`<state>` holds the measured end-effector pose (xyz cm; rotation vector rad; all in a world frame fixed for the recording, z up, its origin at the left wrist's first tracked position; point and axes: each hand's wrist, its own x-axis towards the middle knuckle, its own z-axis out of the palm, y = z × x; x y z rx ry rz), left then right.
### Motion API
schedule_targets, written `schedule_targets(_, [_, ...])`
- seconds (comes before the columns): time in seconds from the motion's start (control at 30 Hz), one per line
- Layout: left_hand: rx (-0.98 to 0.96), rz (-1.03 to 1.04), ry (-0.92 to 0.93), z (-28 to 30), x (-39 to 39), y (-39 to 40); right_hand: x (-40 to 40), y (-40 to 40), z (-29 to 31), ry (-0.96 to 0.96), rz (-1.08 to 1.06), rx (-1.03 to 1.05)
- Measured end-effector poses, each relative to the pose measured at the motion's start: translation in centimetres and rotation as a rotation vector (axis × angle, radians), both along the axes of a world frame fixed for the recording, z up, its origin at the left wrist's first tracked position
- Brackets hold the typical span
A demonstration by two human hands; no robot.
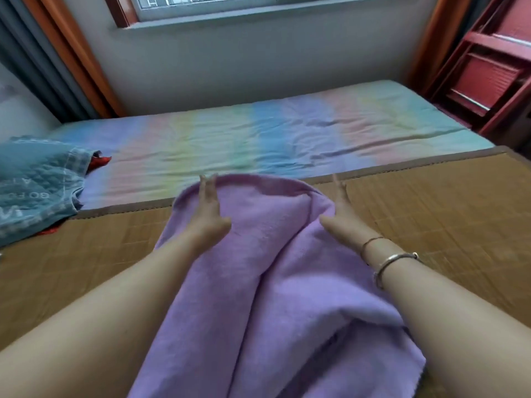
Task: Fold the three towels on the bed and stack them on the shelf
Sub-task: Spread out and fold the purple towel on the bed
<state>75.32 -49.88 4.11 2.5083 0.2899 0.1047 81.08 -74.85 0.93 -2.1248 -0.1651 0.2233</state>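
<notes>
- Towel [275,282]: lilac, rumpled, lying lengthwise on the mat [431,211], running from the bottom edge of the view up to a rounded far fold near the mat's far border.
- Left hand [208,214]: on the towel's left part, fingers [206,185] straight and close together, pointing away, tips reaching the far fold; thumb out to the right, resting on the cloth.
- Right hand [342,214]: at the towel's right edge, fingers straight, pointing away, tips just past the fold and over the mat; thumb angled left onto the cloth. Whether those fingers touch the cloth or the mat: cannot tell.
- No pinching or curling round the towel by either hand; cloth bunched in a ridge between the two thumbs.
- Two bangles [393,262] on the right wrist.
- Beyond the mat: pastel striped sheet [258,139] on the bed.
- Far left: blue quilted cloth [34,185] with something red beneath.
- Far right: red shelf [488,76] beside the bed.
- Above: window [258,4] in a grey wall.
</notes>
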Motion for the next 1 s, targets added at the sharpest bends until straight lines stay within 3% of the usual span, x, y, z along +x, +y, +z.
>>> schedule_targets(0.13, [-0.003,-0.191,0.021,-6.9,-5.7,-4.3,-6.7,-2.5,-5.5,-0.01,-0.066,-0.069])
schedule_targets(0.27, [-0.006,-0.365,-0.008,-10.3,-13.6,-9.3,-13.9,-6.8,-9.1,-0.148,-0.322,-0.209])
schedule_targets(0.33, [0.047,-0.445,0.073,-11.3,-17.0,-12.2,-17.5,-9.3,-10.4,-0.163,-0.45,-0.247])
schedule_targets(0.43, [0.273,-0.553,0.308,-13.3,-20.9,-15.2,-22.6,-12.1,-12.4,0.172,-0.501,-0.311])
schedule_targets(0.53, [0.459,-0.535,0.375,-15.3,-22.8,-16.1,-25.6,-12.7,-13.7,0.549,-0.342,-0.43])
schedule_targets(0.67, [0.5,-0.435,0.306,-16.4,-23.6,-17.2,-27.4,-11.3,-13.9,0.512,-0.19,-0.347])
schedule_targets(0.73, [0.405,-0.415,0.303,-16.7,-23.5,-18.0,-27.5,-10.6,-14.1,0.448,-0.201,-0.289])
schedule_targets(0.9, [-0.44,-0.327,0.387,-14.9,-24.0,-24.1,-26.3,-13.4,-11.8,0.32,-0.607,0.135])
schedule_targets(1.0, [-0.702,-0.344,0.427,-12.5,-24.2,-29.6,-25.2,-19.0,-10.6,0.217,-0.816,0.212])
